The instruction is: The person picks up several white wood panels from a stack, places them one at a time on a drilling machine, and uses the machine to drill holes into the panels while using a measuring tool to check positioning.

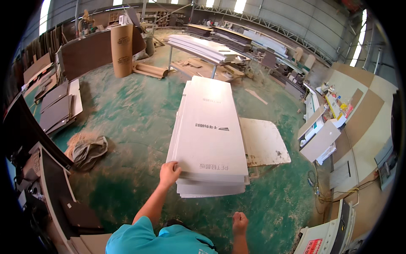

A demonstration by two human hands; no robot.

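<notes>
A stack of long white panels (211, 148) with printed faces lies in front of me, its long side running away from me. The lower sheets jut out toward me past the top one. My left hand (170, 172) is closed on the near left corner of the top white panel. To the right of the stack's near end, apart from it, my right hand (240, 222) hangs low over the floor in a closed fist. Its inside is hidden, so I cannot make out whether anything small is in it.
A pale worn board (266, 142) sticks out right of the stack. More white panels (203, 48) lie on a metal frame ahead, near a brown cardboard roll (122, 51). A grey sack (89, 151) lies left on the dusty green floor. Cables (327, 197) trail at right.
</notes>
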